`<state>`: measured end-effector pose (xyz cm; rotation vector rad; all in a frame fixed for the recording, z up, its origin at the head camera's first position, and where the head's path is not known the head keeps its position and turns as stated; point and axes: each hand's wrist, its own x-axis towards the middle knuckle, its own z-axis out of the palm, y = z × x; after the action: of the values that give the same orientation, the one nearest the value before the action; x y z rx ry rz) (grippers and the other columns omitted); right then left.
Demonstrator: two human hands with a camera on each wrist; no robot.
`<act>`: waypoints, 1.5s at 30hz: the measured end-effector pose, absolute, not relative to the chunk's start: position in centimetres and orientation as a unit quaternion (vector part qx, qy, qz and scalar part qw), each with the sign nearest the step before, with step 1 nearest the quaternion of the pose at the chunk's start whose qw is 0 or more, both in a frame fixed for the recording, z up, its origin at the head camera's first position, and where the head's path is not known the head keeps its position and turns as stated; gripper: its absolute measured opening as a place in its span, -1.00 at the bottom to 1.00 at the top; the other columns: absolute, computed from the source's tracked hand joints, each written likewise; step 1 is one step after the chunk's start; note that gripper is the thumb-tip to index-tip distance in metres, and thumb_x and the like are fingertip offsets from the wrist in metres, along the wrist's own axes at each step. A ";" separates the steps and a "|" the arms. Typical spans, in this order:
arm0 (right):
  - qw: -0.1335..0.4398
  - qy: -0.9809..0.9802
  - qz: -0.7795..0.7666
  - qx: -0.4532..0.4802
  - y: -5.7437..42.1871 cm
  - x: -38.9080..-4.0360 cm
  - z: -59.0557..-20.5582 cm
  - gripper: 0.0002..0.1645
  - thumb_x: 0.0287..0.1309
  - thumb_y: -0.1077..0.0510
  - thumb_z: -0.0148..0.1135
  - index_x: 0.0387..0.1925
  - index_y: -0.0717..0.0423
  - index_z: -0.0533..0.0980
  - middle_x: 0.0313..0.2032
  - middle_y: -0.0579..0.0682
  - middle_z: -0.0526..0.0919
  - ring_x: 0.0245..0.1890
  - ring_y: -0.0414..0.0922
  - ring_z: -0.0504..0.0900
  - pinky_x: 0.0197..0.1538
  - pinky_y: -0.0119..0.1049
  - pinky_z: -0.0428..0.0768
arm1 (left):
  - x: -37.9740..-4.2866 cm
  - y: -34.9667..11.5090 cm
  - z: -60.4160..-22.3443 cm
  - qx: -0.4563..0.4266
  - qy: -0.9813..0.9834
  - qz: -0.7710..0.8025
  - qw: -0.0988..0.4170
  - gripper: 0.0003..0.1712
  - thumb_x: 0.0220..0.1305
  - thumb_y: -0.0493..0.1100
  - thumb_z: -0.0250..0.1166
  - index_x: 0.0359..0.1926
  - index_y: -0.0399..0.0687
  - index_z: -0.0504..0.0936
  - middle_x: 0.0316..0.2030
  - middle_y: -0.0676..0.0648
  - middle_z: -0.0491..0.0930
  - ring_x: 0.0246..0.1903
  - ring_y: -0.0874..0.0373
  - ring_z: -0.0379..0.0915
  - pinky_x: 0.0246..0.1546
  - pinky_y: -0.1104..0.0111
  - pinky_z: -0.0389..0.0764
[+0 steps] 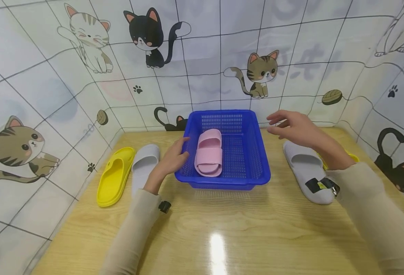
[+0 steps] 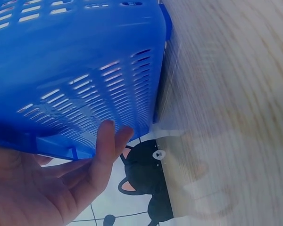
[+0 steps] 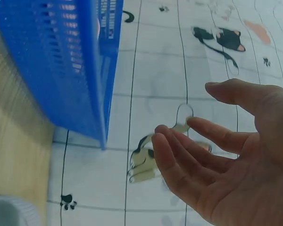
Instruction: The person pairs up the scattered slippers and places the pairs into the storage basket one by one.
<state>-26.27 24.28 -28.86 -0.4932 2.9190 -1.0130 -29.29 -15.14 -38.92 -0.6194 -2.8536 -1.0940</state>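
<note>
A blue plastic basket (image 1: 234, 182) with slotted walls stands on the table, with a pink slide slipper (image 1: 209, 154) lying in its left half. My left hand (image 1: 172, 157) is at the basket's left side. In the left wrist view its fingers (image 2: 105, 143) extend along the outer wall, loosely bent; whether they touch it is hard to tell. To the right of the basket, my right hand (image 1: 292, 128) hovers in the air, apart from the rim. Its fingers (image 3: 172, 157) are relaxed and hold nothing.
Left of the basket lie a yellow slipper (image 1: 116, 177) and a grey slipper (image 1: 146, 157), the latter partly behind my left arm. On the right are another grey slipper (image 1: 303, 162) and a yellow slipper (image 1: 353, 157), mostly hidden by my right arm. A cat-patterned wall covering (image 1: 205, 49) encloses the table.
</note>
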 end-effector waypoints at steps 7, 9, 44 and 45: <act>-0.012 0.946 -0.298 -0.129 26.8 -25.7 -31.3 -0.38 0.46 -0.10 0.17 0.33 0.22 0.47 0.31 0.31 0.54 0.21 0.29 0.61 0.16 0.24 0.60 | -29.5 -15.4 -38.8 -0.200 -0.910 -0.364 -0.005 -0.32 0.49 -0.15 0.02 0.54 -0.29 0.20 0.51 -0.36 0.24 0.54 -0.24 0.13 0.54 -0.10 0.19; -0.020 0.949 -0.289 -0.124 27.4 -25.5 -32.0 -0.37 0.45 -0.11 0.17 0.33 0.23 0.48 0.33 0.33 0.51 0.21 0.31 0.60 0.15 0.27 0.59 | -29.6 -15.3 -38.9 -0.197 -0.908 -0.369 -0.011 -0.32 0.54 -0.07 0.03 0.55 -0.26 0.19 0.51 -0.35 0.24 0.54 -0.23 0.13 0.55 -0.10 0.19; -0.034 0.969 -0.215 -0.115 31.3 -26.7 -37.3 -0.32 0.38 0.01 0.24 0.28 0.46 0.42 0.21 0.56 0.47 0.24 0.44 0.37 0.21 0.39 0.41 | -29.3 -15.7 -38.8 -0.212 -0.908 -0.361 -0.014 -0.30 0.50 -0.15 0.06 0.57 -0.26 0.17 0.53 -0.35 0.23 0.54 -0.27 0.14 0.54 -0.13 0.18; -0.030 0.970 -0.214 -0.114 31.5 -26.8 -37.6 -0.32 0.38 0.01 0.24 0.28 0.46 0.42 0.21 0.56 0.48 0.24 0.43 0.37 0.21 0.38 0.41 | -29.3 -15.8 -38.8 -0.211 -0.908 -0.363 -0.015 -0.30 0.53 -0.11 0.05 0.57 -0.25 0.17 0.53 -0.34 0.22 0.55 -0.26 0.12 0.55 -0.13 0.17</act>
<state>-26.80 31.48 -37.60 -0.3666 3.1056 -0.6845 -29.28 -15.77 -38.81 -0.6692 -2.8787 -1.1499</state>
